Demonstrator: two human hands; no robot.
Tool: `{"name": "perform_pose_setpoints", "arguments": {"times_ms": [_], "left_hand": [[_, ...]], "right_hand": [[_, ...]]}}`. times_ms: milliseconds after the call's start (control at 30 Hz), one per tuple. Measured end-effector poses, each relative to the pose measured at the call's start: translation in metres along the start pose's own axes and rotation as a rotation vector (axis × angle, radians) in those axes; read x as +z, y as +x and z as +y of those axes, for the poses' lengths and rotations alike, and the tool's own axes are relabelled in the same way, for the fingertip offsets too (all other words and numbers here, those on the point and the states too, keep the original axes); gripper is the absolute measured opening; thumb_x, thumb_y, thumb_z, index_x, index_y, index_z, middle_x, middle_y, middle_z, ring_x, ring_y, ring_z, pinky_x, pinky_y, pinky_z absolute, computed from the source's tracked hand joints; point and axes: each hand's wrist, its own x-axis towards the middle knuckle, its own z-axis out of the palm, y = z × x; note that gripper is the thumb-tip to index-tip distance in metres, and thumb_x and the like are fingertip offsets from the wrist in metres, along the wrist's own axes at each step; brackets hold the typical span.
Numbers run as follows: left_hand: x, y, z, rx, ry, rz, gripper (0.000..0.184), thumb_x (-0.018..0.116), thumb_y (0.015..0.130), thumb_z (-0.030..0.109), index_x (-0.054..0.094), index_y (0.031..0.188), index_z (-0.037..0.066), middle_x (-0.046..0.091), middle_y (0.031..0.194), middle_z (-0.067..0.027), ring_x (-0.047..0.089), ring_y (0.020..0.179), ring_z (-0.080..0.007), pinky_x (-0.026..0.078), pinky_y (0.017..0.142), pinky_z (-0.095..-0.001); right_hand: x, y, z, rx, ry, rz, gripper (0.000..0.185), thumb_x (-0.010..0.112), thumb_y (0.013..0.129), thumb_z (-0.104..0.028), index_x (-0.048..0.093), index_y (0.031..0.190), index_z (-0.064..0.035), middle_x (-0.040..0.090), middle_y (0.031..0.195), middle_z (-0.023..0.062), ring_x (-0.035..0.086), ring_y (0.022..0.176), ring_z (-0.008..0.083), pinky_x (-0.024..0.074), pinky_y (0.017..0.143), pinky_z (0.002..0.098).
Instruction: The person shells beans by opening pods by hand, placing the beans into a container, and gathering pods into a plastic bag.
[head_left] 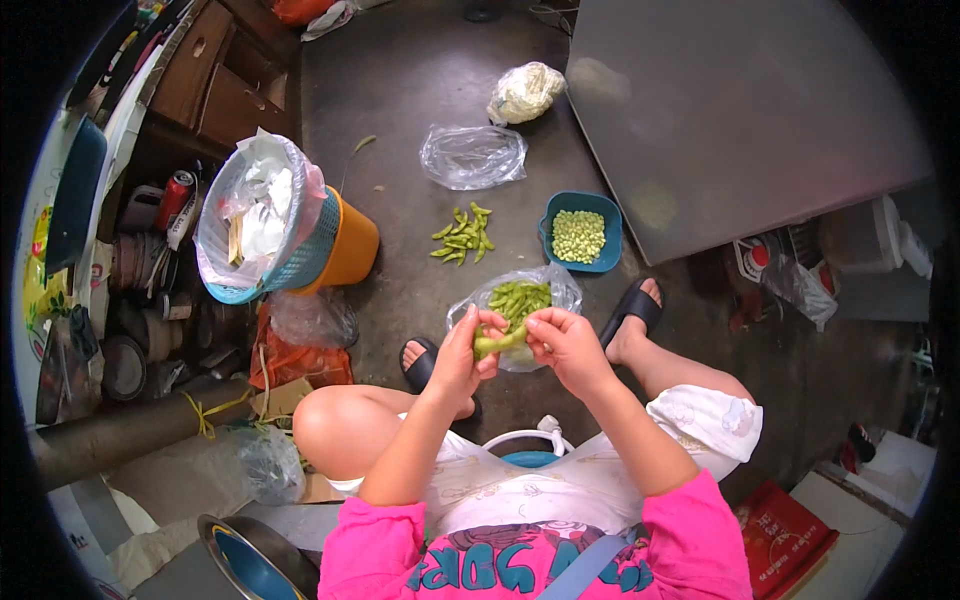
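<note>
A green bean pod is stretched between my two hands, over a clear plastic bag of pods that lies on the floor between my feet. The fingers of my left hand are closed on the pod's left part. My right hand pinches its right end. Beyond the bag lies a small pile of pods. To the right of that pile, a teal square bowl holds shelled green beans.
An empty-looking clear bag and a knotted bag lie farther off. At the left stand a lined blue basket and an orange bucket. A large grey panel spans the upper right. My sandalled feet flank the bag.
</note>
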Motion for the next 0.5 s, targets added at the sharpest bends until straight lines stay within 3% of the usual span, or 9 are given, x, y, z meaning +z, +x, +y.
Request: {"name": "perform_pose_setpoints", "arguments": {"times_ms": [33, 100, 167, 300, 367, 467, 500], "left_hand": [[-0.003, 0.000, 0.000, 0.067, -0.040, -0.057, 0.032, 0.039, 0.091, 0.033, 0.051, 0.100, 0.005, 0.053, 0.078, 0.0000, 0.039, 0.047, -0.0051, 0.028, 0.039, -0.0177], [0.006, 0.001, -0.004, 0.272, 0.275, -0.015, 0.027, 0.046, 0.088, 0.022, 0.050, 0.107, 0.004, 0.055, 0.091, -0.0024, 0.043, 0.051, -0.0035, 0.031, 0.042, -0.0167], [0.016, -0.008, 0.004, 0.283, 0.518, -0.012, 0.036, 0.053, 0.082, 0.007, 0.048, 0.117, 0.004, 0.053, 0.111, -0.0062, 0.051, 0.072, -0.0051, 0.041, 0.056, -0.0179], [0.016, 0.000, -0.004, 0.637, 0.752, -0.098, 0.029, 0.057, 0.081, 0.012, 0.056, 0.108, 0.005, 0.052, 0.111, -0.0073, 0.046, 0.064, -0.0045, 0.038, 0.059, -0.0180], [0.015, 0.000, -0.001, 0.694, 0.821, -0.131, 0.024, 0.058, 0.080, 0.012, 0.058, 0.104, 0.004, 0.054, 0.108, -0.0064, 0.050, 0.070, -0.0067, 0.039, 0.064, -0.0202], [0.013, -0.004, -0.002, 0.596, 0.765, -0.130, 0.019, 0.055, 0.082, 0.009, 0.056, 0.098, -0.001, 0.058, 0.098, -0.0072, 0.055, 0.077, -0.0108, 0.044, 0.065, -0.0226], [0.015, -0.006, -0.001, 0.590, 0.811, -0.070, 0.018, 0.056, 0.081, 0.009, 0.057, 0.096, -0.001, 0.059, 0.093, -0.0071, 0.055, 0.074, -0.0109, 0.043, 0.063, -0.0232]], "right_hand": [[0.001, -0.001, -0.003, 0.046, 0.104, 0.016, 0.010, 0.056, 0.083, -0.013, 0.055, 0.081, -0.0041, 0.053, 0.066, -0.0009, 0.044, 0.052, 0.0047, 0.0344, 0.046, 0.0170], [-0.005, 0.000, -0.003, 0.113, 0.343, -0.022, 0.009, 0.055, 0.083, -0.013, 0.055, 0.082, -0.0046, 0.053, 0.068, -0.0010, 0.045, 0.054, 0.0044, 0.0352, 0.045, 0.0172], [-0.010, 0.001, -0.001, 0.173, 0.478, -0.040, 0.009, 0.054, 0.083, -0.013, 0.055, 0.083, -0.0049, 0.052, 0.068, -0.0011, 0.046, 0.055, 0.0043, 0.0358, 0.045, 0.0171], [-0.011, -0.002, 0.001, 0.264, 0.449, -0.107, 0.010, 0.053, 0.084, -0.015, 0.055, 0.085, -0.0053, 0.052, 0.070, -0.0010, 0.046, 0.057, 0.0043, 0.0359, 0.045, 0.0161], [-0.008, -0.004, 0.002, 0.309, 0.399, -0.150, 0.010, 0.053, 0.085, -0.015, 0.055, 0.086, -0.0058, 0.052, 0.072, -0.0009, 0.046, 0.057, 0.0043, 0.0352, 0.046, 0.0152], [-0.007, -0.003, 0.008, 0.291, 0.156, -0.172, 0.013, 0.052, 0.085, -0.015, 0.056, 0.090, -0.0045, 0.053, 0.073, -0.0010, 0.046, 0.058, 0.0035, 0.0361, 0.048, 0.0153], [-0.006, -0.003, 0.007, 0.180, -0.057, -0.118, 0.014, 0.052, 0.085, -0.015, 0.056, 0.092, -0.0039, 0.054, 0.074, -0.0011, 0.046, 0.059, 0.0033, 0.0365, 0.049, 0.0154]]}}
